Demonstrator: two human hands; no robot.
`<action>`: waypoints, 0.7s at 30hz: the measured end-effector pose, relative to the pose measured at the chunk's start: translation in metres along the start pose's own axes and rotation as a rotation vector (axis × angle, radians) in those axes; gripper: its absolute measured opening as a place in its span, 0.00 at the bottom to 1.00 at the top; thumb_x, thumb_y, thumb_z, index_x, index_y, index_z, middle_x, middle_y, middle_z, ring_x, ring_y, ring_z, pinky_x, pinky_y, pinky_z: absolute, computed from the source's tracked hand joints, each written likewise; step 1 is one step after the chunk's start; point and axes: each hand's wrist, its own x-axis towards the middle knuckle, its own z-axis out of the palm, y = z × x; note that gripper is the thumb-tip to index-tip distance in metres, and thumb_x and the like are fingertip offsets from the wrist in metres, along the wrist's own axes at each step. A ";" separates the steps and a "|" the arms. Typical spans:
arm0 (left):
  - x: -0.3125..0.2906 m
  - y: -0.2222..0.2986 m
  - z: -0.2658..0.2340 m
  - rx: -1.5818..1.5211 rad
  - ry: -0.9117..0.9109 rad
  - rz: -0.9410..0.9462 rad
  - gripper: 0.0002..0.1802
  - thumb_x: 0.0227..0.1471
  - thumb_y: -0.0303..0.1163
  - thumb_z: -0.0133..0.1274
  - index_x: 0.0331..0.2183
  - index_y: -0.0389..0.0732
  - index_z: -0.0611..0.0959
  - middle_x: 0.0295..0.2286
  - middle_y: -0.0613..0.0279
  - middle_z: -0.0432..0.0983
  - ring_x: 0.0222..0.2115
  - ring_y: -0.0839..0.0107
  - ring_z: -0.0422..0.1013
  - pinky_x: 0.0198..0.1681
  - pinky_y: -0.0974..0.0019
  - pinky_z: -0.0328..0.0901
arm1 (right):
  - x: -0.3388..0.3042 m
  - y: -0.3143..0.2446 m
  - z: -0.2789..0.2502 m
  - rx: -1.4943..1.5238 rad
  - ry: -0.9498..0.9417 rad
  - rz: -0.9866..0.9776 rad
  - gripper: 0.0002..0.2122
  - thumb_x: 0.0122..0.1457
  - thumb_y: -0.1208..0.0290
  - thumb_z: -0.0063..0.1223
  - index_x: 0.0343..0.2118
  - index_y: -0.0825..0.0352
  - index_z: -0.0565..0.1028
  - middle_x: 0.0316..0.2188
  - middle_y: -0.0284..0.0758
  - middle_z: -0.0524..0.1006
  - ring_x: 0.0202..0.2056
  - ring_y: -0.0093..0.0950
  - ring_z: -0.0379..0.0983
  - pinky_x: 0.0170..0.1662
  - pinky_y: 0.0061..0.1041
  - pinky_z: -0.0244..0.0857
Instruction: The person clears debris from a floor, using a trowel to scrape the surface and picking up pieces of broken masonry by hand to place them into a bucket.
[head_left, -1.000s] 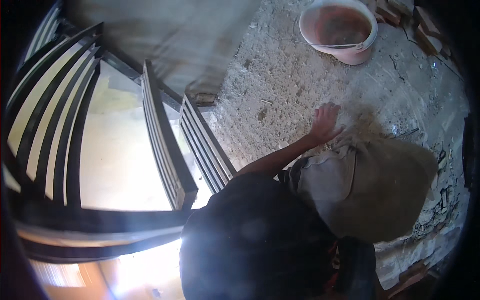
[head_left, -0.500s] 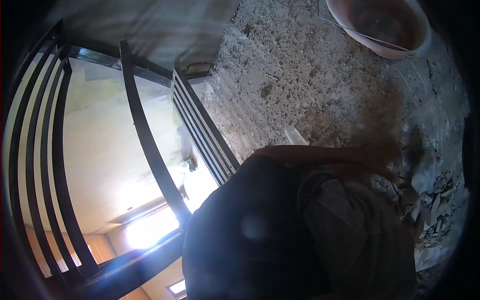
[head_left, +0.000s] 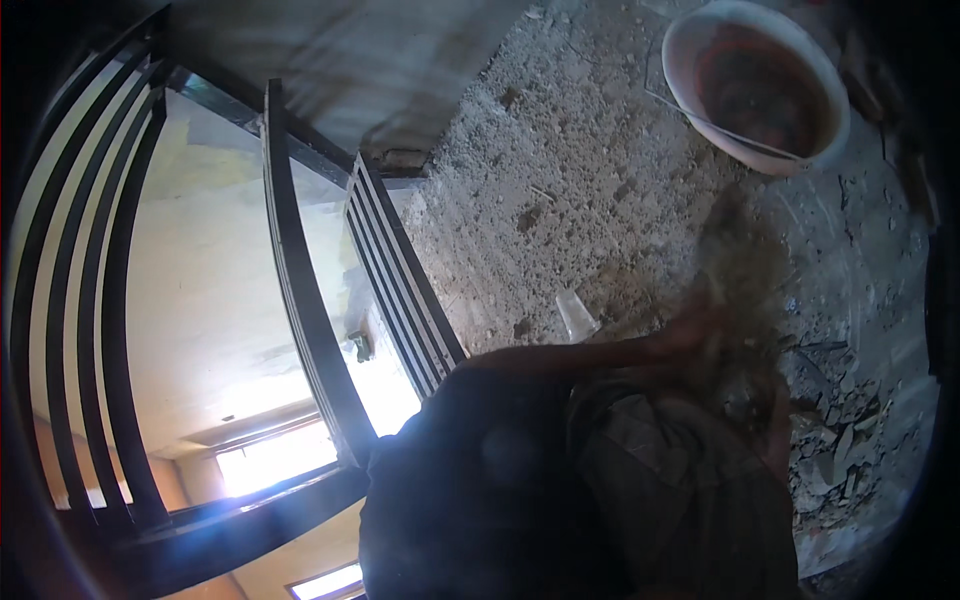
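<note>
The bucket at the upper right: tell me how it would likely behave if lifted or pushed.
The bucket probably stays stiff, since its rim keeps an even, rounded shape. Lifted by its thin handle, it may swing. Pushed, it would likely drag or catch on the rough, gritty floor. Its weight is unclear: the inside is too dark.

No legible lettering; no numbers

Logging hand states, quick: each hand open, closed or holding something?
Left hand: blurred; open or closed cannot be told.
Right hand: blurred, partly hidden; cannot be told.
</note>
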 end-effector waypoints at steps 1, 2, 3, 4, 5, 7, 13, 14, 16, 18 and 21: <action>0.004 -0.020 -0.019 -0.113 0.153 0.165 0.17 0.58 0.41 0.43 0.37 0.38 0.77 0.33 0.58 0.73 0.35 0.72 0.67 0.38 0.62 0.63 | -0.007 0.005 -0.004 -0.008 -0.003 0.013 0.24 0.48 0.70 0.44 0.51 0.69 0.63 0.44 0.46 0.69 0.46 0.36 0.66 0.49 0.32 0.58; 0.009 -0.034 -0.048 -0.127 0.191 0.403 0.14 0.57 0.40 0.46 0.34 0.39 0.78 0.30 0.60 0.73 0.32 0.73 0.68 0.35 0.64 0.63 | -0.014 0.010 -0.008 -0.014 -0.017 0.035 0.24 0.48 0.70 0.43 0.51 0.69 0.63 0.44 0.45 0.69 0.45 0.36 0.66 0.48 0.32 0.58; 0.009 -0.034 -0.070 -0.020 0.371 0.289 0.12 0.55 0.38 0.48 0.33 0.39 0.77 0.29 0.61 0.73 0.31 0.75 0.68 0.33 0.66 0.63 | -0.022 0.017 -0.016 -0.027 -0.021 0.060 0.24 0.48 0.70 0.43 0.51 0.69 0.63 0.44 0.45 0.69 0.45 0.36 0.66 0.48 0.32 0.58; 0.010 -0.035 -0.089 -0.054 0.439 0.289 0.11 0.53 0.38 0.50 0.33 0.40 0.77 0.29 0.63 0.72 0.29 0.75 0.68 0.32 0.67 0.63 | -0.029 0.023 -0.023 -0.037 -0.024 0.083 0.24 0.48 0.71 0.43 0.51 0.69 0.63 0.43 0.45 0.69 0.44 0.36 0.66 0.47 0.32 0.58; 0.010 -0.024 -0.103 -0.089 0.504 0.292 0.10 0.51 0.37 0.52 0.32 0.40 0.77 0.28 0.64 0.72 0.28 0.76 0.68 0.30 0.68 0.63 | -0.035 0.030 -0.030 -0.050 -0.017 0.106 0.24 0.48 0.71 0.43 0.51 0.69 0.63 0.43 0.45 0.69 0.44 0.35 0.66 0.47 0.31 0.58; 0.009 0.004 -0.131 -0.241 0.500 0.341 0.09 0.48 0.33 0.53 0.33 0.41 0.76 0.28 0.66 0.71 0.28 0.76 0.67 0.32 0.68 0.63 | -0.051 0.044 -0.047 -0.090 -0.016 0.159 0.24 0.48 0.71 0.43 0.51 0.69 0.63 0.42 0.44 0.69 0.43 0.35 0.66 0.46 0.31 0.58; 0.060 -0.015 -0.320 0.535 1.294 0.598 0.14 0.44 0.33 0.57 0.30 0.36 0.73 0.25 0.55 0.72 0.25 0.60 0.67 0.31 0.59 0.62 | -0.106 0.090 -0.104 -0.208 -0.033 0.329 0.23 0.48 0.72 0.43 0.50 0.70 0.63 0.40 0.43 0.70 0.41 0.34 0.67 0.43 0.30 0.59; 0.074 0.003 -0.333 0.397 1.418 0.438 0.15 0.42 0.34 0.59 0.30 0.36 0.74 0.24 0.54 0.72 0.25 0.60 0.67 0.31 0.58 0.62 | -0.121 0.094 -0.118 -0.244 -0.010 0.375 0.23 0.48 0.72 0.43 0.50 0.70 0.63 0.40 0.42 0.70 0.40 0.34 0.67 0.43 0.30 0.59; 0.070 0.001 -0.417 0.598 1.503 0.245 0.19 0.37 0.40 0.60 0.29 0.36 0.75 0.26 0.52 0.74 0.27 0.56 0.71 0.33 0.55 0.63 | -0.138 0.104 -0.137 -0.281 -0.015 0.437 0.23 0.48 0.73 0.43 0.50 0.70 0.63 0.39 0.42 0.70 0.39 0.33 0.67 0.42 0.30 0.59; 0.072 -0.007 -0.463 0.547 1.465 -0.026 0.23 0.33 0.44 0.58 0.31 0.37 0.77 0.30 0.50 0.76 0.32 0.52 0.73 0.35 0.52 0.64 | -0.156 0.112 -0.153 -0.319 -0.001 0.506 0.23 0.48 0.73 0.43 0.50 0.70 0.64 0.38 0.41 0.70 0.39 0.33 0.67 0.41 0.29 0.60; 0.057 -0.010 -0.528 0.449 1.358 -0.170 0.18 0.34 0.37 0.59 0.27 0.33 0.77 0.25 0.57 0.74 0.25 0.66 0.67 0.30 0.55 0.64 | -0.170 0.130 -0.166 -0.303 -0.015 0.555 0.22 0.48 0.74 0.42 0.50 0.70 0.64 0.37 0.41 0.70 0.37 0.32 0.67 0.40 0.29 0.60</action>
